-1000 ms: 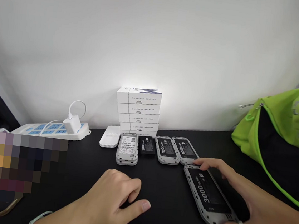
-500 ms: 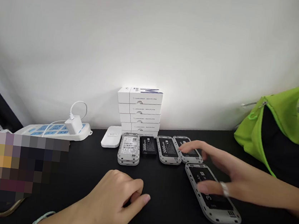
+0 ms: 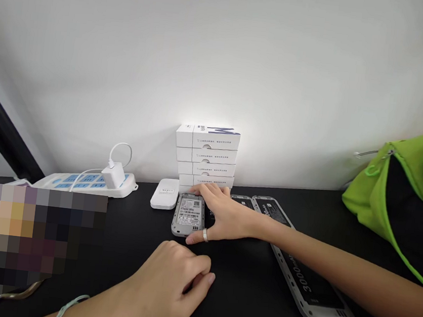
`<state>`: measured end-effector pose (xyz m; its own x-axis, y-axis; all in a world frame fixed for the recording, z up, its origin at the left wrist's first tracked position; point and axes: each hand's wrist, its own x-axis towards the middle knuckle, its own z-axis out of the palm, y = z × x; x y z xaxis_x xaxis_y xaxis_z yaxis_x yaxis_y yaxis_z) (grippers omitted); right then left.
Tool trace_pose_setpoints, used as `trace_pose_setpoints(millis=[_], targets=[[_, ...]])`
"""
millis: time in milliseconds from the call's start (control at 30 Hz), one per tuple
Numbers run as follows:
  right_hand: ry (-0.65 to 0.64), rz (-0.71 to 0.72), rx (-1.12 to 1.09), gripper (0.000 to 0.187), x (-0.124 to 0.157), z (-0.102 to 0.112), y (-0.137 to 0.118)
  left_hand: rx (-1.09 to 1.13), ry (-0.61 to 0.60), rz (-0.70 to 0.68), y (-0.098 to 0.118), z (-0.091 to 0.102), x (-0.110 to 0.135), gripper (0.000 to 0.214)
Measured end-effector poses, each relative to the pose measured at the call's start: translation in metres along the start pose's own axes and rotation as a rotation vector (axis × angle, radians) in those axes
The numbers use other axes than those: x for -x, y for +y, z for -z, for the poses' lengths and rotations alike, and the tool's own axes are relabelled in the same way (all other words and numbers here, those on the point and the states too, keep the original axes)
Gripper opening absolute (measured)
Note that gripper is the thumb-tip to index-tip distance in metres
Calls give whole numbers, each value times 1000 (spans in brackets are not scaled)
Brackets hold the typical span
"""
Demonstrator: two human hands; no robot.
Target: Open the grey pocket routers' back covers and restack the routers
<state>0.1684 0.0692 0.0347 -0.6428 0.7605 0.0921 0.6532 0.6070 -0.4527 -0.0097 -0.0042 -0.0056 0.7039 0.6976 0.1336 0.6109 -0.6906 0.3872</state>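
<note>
- Gray-framed 3000 mAh-type battery pack with white barcode label point(image 3: 188, 216), flat on the table, label up, near the foot of the box stack; small stack of two, can't tell for sure, lower part hidden
- Right hand point(image 3: 228, 216) reaching over that pack from the right, fingers spread, fingertips past its far end, thumb side at its near edge; touching it, can't tell if it's really gripping
- Silver ring point(image 3: 205, 235) on a right-hand finger, just above the pack's near corner
- Left hand point(image 3: 169, 281) on the table just in front of the pack, fingers curled together, holding nothing
- Pale bracelet point(image 3: 70, 304) on the left wrist
- Long gray-framed black battery pack point(image 3: 313, 289) lying angled under the right forearm, "3000" printed on it
- More gray-framed packs point(image 3: 272, 210) in a row behind the forearm, mostly covered
- Stack of white boxes point(image 3: 206, 158) against the wall
- Small white box point(image 3: 164, 194) just left of the labelled pack
- White-and-blue power strip point(image 3: 86, 183) with white charger point(image 3: 113, 175) plugged in
- Lime-green bag point(image 3: 403, 185) at right on the black table point(image 3: 258, 245)
</note>
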Motion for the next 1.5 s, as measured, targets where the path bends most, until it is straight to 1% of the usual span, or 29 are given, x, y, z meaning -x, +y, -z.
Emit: trace_pose_setpoints(millis=[133,233,333,400,467,533,600,700,767,833,900,967,1000,1067,1200,1367,1500], targets=[[-27,-41,-45,101,4,2,-2,10,26,-7,0,-1,0,33],[47,-70,-106,97,19,9,2,53,52,-22,0,-1,1,35],[114,-105,-134,94,45,18,2,86,83,0,1,-1,3,40],[89,-142,-138,95,66,22,-1,96,91,22,2,-1,3,43],[24,-192,-157,98,85,21,-5,101,85,37,3,0,3,45],[-45,-239,-196,99,97,16,-8,99,64,45,5,1,1,47],[-83,-267,-228,98,103,8,-9,84,43,53,6,3,-1,50],[-114,-240,-230,95,101,1,-10,62,33,63,8,4,-2,54],[-135,-200,-216,96,97,0,-9,57,33,64,8,4,-2,53],[-95,-154,-197,95,92,3,-5,54,35,62,7,3,-2,50],[-19,-115,-156,79,84,9,3,51,28,59,6,3,-1,48],[49,-128,-88,59,73,16,14,48,19,59,6,3,-1,48],[62,-144,-52,54,67,19,20,46,14,59,6,3,-1,48],[59,-156,-8,53,55,22,31,43,6,64,6,4,0,49],[15,-87,0,56,37,19,42,49,-4,70,6,5,0,49],[49,-87,17,53,32,15,43,45,1,60,5,3,0,50],[108,-55,-4,60,28,14,45,43,-13,76,6,3,-1,50]])
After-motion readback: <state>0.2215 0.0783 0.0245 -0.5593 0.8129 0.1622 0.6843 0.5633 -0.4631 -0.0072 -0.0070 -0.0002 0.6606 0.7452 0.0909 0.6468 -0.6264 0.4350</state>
